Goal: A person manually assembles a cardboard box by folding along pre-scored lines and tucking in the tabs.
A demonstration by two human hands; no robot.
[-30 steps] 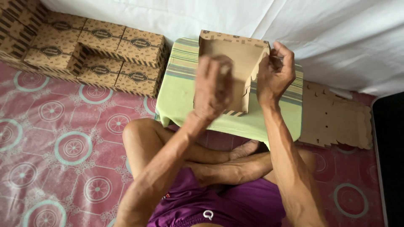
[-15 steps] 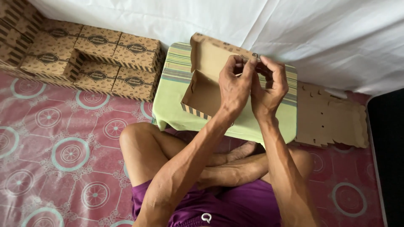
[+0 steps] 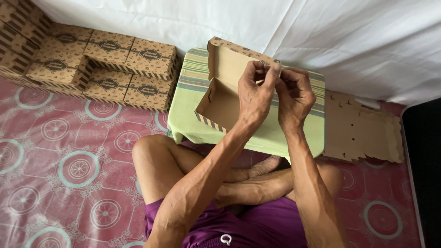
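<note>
On the table: a half-folded brown cardboard box (image 3: pixel 220 94) with a striped printed edge sits on the green striped cloth of the low table (image 3: pixel 294 133), its lid standing open toward the white sheet.
Box handling: it looks light and thin-walled, stiff along the creases but easy to dent or tear at the tabs; the firm corners and folded edges seem the safest places to grip.
Left hand (image 3: pixel 255 94): fingers closed in a pinch on the box's upper right corner flap.
Right hand (image 3: pixel 294 98): fingers curled shut, pinching the same corner flap, just beside the left.
Right of table: flat, unfolded brown cardboard blanks (image 3: pixel 363 128) lie on the floor.
Left of table: finished brown patterned boxes (image 3: pixel 108 62) are stacked on the pink patterned floor mat (image 3: pixel 69 160).
</note>
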